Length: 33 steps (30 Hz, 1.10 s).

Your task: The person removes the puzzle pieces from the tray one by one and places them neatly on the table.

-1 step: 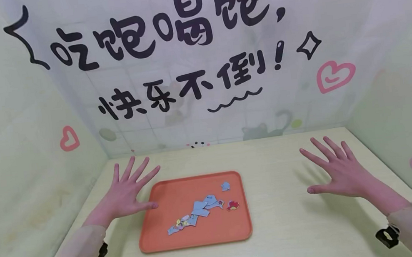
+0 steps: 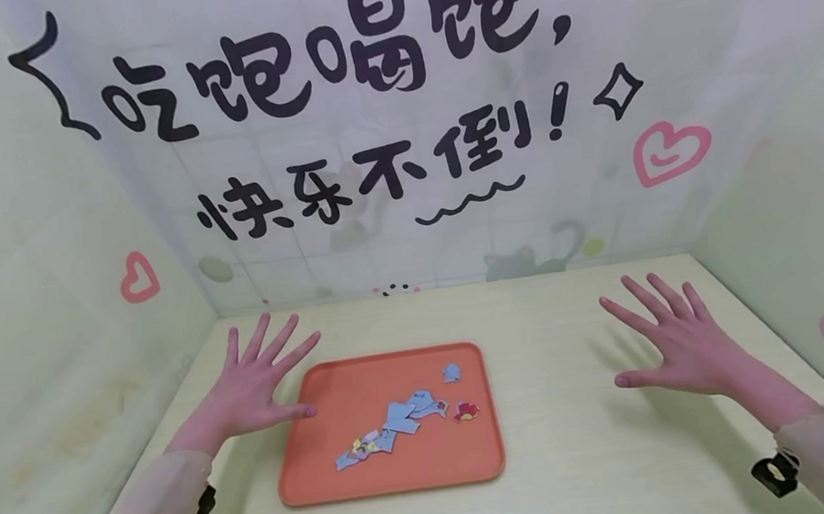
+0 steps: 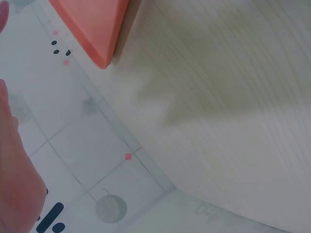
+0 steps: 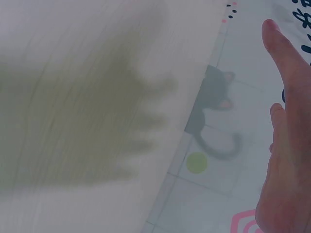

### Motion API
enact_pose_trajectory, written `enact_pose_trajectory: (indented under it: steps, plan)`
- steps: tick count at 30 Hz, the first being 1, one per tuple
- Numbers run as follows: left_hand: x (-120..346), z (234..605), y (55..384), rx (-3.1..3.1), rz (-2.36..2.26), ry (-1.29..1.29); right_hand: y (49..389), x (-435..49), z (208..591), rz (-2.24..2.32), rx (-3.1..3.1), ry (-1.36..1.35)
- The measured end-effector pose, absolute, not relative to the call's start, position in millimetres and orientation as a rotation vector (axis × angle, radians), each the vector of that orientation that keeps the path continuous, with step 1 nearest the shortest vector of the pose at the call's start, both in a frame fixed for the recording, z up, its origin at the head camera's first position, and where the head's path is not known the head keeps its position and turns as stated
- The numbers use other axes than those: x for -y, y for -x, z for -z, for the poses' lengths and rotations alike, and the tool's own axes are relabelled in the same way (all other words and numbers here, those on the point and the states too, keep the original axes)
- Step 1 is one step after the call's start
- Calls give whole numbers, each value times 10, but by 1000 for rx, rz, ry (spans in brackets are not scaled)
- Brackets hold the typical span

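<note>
Both hands hover above the table with fingers spread and nothing held. My left hand (image 2: 249, 393) is by the left side of an orange-red tray (image 2: 310, 479), its thumb overlapping the tray's edge in the head view. On the tray lie several flat, irregular light-blue pieces (image 2: 401, 416) in a slanting, overlapping row, some with yellow and pink print. Apart from them, towards the right, are a small blue piece (image 2: 451, 372) and a red one (image 2: 466, 410). Away to the right of the tray, my right hand (image 2: 686, 350) casts a shadow on the wood.
The pale wooden table (image 2: 575, 441) meets a printed back curtain (image 2: 381, 252) with black lettering. Pale curtains also hang at the left and right sides. Each forearm has a beige sleeve and a black strap (image 2: 776, 474) at the wrist.
</note>
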State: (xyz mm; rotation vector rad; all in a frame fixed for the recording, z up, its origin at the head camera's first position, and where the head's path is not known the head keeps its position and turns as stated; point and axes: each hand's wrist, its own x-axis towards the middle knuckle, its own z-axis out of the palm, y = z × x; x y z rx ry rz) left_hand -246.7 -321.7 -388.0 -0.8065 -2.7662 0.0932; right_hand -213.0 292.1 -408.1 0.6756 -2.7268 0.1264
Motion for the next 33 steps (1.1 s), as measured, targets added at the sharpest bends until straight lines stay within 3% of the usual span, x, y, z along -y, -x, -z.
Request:
enact_pose_trajectory:
  steps: [18, 33]
  plan:
    - [3287, 3907, 2424, 2785, -87, 761, 2239, -2847, 4049, -126, 2686, -717]
    - [3341, 4031, 2012, 2793, 113, 739, 2424, -2557, 4045, -202, 2693, -766]
